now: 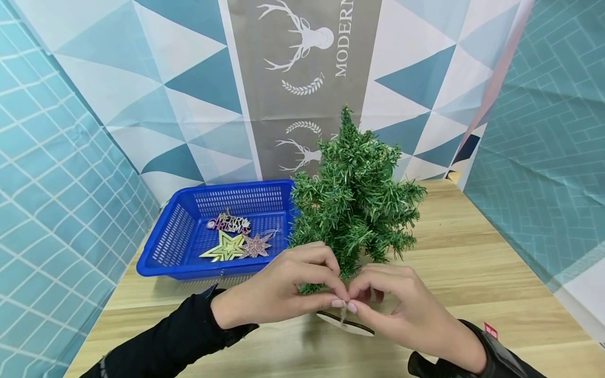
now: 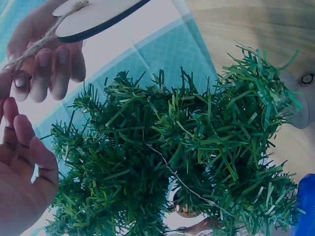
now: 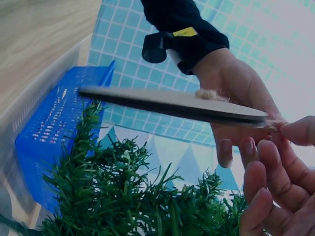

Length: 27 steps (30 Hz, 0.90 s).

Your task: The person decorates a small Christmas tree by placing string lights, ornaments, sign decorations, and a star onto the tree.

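Note:
Both hands meet in front of a small green artificial Christmas tree (image 1: 354, 199). Fingertips of the left hand (image 1: 293, 283) and right hand (image 1: 406, 304) pinch a jute twine (image 2: 42, 42) between them, touching each other. From the twine hangs a flat, pale wooden ornament (image 3: 157, 98) with a dark edge, seen nearly edge-on below the fingers in the head view. A twine knot (image 3: 211, 93) lies on its face. In the left wrist view, a thin thread (image 2: 170, 169) crosses the branches and a shiny ball ornament (image 2: 186, 206) shows among them.
Left of the tree stands a blue plastic basket (image 1: 163, 269). It holds a gold star (image 1: 224, 245), a pink glitter star (image 1: 257, 245) and a "Merry Christmas" ornament (image 1: 229, 223). A patterned cloth backdrop (image 1: 189, 63) rises behind the wooden table (image 1: 472, 262).

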Motion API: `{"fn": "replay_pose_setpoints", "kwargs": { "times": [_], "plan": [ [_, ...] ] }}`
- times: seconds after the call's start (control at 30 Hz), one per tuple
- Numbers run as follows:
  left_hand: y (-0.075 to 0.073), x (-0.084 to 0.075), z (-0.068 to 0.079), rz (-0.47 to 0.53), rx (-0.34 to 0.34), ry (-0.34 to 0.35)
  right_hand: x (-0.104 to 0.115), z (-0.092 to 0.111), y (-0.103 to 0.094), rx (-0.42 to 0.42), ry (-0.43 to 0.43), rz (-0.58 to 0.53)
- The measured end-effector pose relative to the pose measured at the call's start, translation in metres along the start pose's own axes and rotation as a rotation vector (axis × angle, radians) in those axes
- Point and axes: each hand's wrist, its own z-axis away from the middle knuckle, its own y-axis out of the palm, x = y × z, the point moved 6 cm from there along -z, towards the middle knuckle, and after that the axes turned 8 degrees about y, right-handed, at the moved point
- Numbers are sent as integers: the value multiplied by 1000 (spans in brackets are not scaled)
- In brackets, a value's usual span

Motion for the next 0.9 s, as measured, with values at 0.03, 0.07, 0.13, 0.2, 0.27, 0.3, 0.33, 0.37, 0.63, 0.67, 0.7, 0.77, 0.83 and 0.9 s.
{"fn": "replay_pose_setpoints", "kwargs": {
  "times": [0.03, 0.07, 0.13, 0.2, 0.27, 0.3, 0.33, 0.37, 0.63, 0.67, 0.7, 0.77, 0.83, 0.9],
  "plan": [
    [0, 0, 0, -15, 0, -8, 1, 0, 0, -7, -18, 9],
    [0, -1, 0, -31, 0, -13, 1, 0, 0, -12, -40, 15],
    [0, -2, 0, -64, 2, -25, 4, 0, 0, -15, -93, 6],
    [0, -2, 0, -83, 5, -40, 7, -1, 1, -23, -140, -7],
    [1, -2, 1, -101, 6, -53, 10, -2, 1, -38, -177, -1],
    [1, -2, 1, -107, 6, -60, 11, -3, 1, -44, -187, 6],
    [1, -2, 1, -110, 6, -66, 12, -4, 1, -52, -192, 17],
    [1, -2, 1, -108, 6, -73, 13, -5, 1, -58, -191, 31],
    [-4, -1, -5, -108, 22, -116, 19, -9, -10, -88, -164, 94],
    [-5, -1, -7, -127, 19, -119, 20, -11, -13, -106, -159, 115],
    [-7, -1, -10, -156, 15, -120, 20, -12, -17, -126, -148, 139],
    [-9, -1, -15, -235, 5, -123, 20, -15, -24, -165, -102, 195],
    [-10, 0, -21, -350, -2, -125, 17, -17, -31, -207, -35, 257],
    [-10, 1, -27, -491, -9, -117, 14, -18, -36, -246, 14, 326]
  ]
}}
